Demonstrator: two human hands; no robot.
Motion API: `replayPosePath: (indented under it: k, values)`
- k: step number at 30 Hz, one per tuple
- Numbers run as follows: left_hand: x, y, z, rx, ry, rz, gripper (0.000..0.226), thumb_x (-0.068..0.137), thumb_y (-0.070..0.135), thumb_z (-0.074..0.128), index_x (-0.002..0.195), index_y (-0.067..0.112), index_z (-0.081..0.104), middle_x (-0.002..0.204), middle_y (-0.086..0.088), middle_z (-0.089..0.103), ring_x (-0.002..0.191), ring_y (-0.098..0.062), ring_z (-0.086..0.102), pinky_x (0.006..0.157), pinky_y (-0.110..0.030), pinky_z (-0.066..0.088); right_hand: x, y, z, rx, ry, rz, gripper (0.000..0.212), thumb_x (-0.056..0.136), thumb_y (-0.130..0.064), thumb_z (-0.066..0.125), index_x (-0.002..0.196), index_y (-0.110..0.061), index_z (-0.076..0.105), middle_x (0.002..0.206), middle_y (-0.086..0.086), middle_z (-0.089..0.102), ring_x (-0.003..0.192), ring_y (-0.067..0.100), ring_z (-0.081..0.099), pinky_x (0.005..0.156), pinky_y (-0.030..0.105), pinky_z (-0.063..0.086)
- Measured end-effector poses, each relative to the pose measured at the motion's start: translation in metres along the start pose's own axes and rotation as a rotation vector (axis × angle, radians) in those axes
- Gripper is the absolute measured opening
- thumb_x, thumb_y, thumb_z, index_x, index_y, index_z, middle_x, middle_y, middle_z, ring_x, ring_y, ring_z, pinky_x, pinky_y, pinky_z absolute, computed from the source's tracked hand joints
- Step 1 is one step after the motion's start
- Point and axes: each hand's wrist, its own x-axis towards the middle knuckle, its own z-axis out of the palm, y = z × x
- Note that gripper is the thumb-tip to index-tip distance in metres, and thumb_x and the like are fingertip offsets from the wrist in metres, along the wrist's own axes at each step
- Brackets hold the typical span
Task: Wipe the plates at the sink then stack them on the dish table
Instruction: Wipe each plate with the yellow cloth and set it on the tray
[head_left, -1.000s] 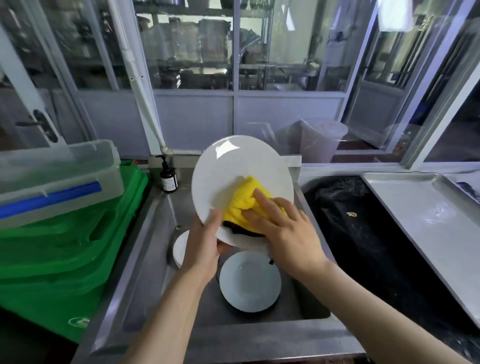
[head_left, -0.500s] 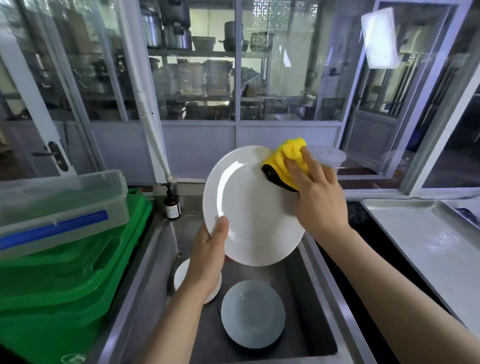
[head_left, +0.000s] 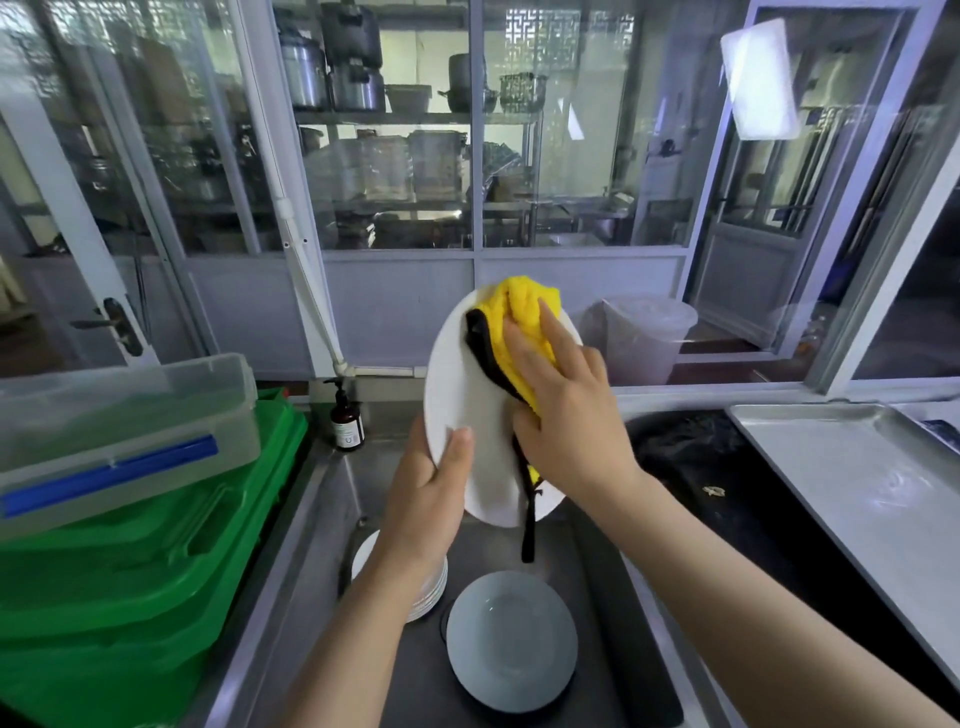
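I hold a large white plate (head_left: 462, 395) tilted nearly upright above the steel sink (head_left: 311, 525). My left hand (head_left: 428, 499) grips its lower left rim, thumb on the face. My right hand (head_left: 566, 410) presses a yellow cloth (head_left: 519, 317) with a black edge against the plate's upper right face, fingers spread over it. A black strip of the cloth hangs below the plate. In the sink lie a stack of white plates (head_left: 428, 592), partly hidden by my left arm, and a pale round plate (head_left: 511, 642).
Stacked green bins (head_left: 135, 566) with a clear lidded box (head_left: 119, 431) on top stand at the left. A brown pump bottle (head_left: 347, 423) sits at the sink's back. A black bin liner (head_left: 691, 457) and a steel tray table (head_left: 852, 483) lie at the right.
The plate has turned more edge-on and upright. My right hand has slid the cloth from the lower face up to the upper part. The view has tilted upward.
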Motion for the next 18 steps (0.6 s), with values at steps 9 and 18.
replayPosePath:
  k: [9,18]
  values:
    - [-0.004,-0.009,-0.014,-0.160,0.052,-0.039,0.051,0.081,0.066,0.039,0.110,0.029,0.059,0.113,-0.001,0.068,0.112,-0.024,0.062,0.091,-0.047,0.051,-0.030,-0.033,0.007,0.122,-0.186,-0.277,0.057,0.085,-0.040,0.028,0.136,-0.030,0.052,0.152,-0.004,0.033,0.108,0.039,0.046,0.084,0.046,0.051]
    - [-0.008,-0.022,-0.017,-0.559,-0.052,-0.304,0.060,0.064,0.062,0.062,0.104,0.018,0.072,0.107,-0.008,0.073,0.100,-0.023,0.070,0.068,-0.033,0.058,-0.047,-0.018,0.011,-0.059,-0.199,-0.414,0.045,0.095,-0.046,0.031,0.121,-0.035,0.066,0.140,-0.004,0.052,0.095,0.038,0.055,0.071,0.044,0.054]
